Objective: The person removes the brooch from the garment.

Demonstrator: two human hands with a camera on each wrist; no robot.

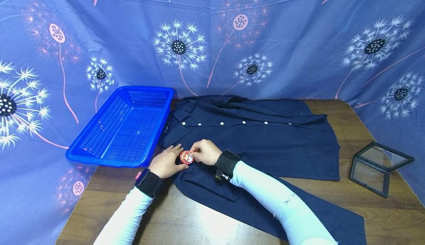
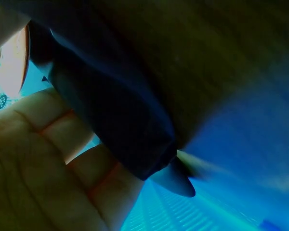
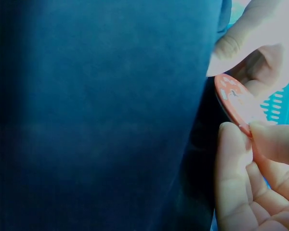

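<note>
A round red badge [image 1: 186, 157] with a printed figure lies against the chest of a dark navy shirt [image 1: 265, 141], which is spread out with its white buttons up. My right hand [image 1: 206, 152] pinches the rim of the badge between thumb and fingers, seen close in the right wrist view [image 3: 260, 178]. Beside it on the left, my left hand [image 1: 167, 162] rests on the shirt with fingers extended, its thumb just below the badge. In the left wrist view, dark cloth [image 2: 111, 106] covers part of the left fingers. The back of the badge is hidden.
Left of the shirt, a blue plastic basket [image 1: 160, 127] stands near the collar. At the right of the wooden table [image 1: 391, 215] is a black-framed clear case [image 1: 369, 194], opened out. A blue dandelion-print cloth [image 1: 292, 45] hangs behind.
</note>
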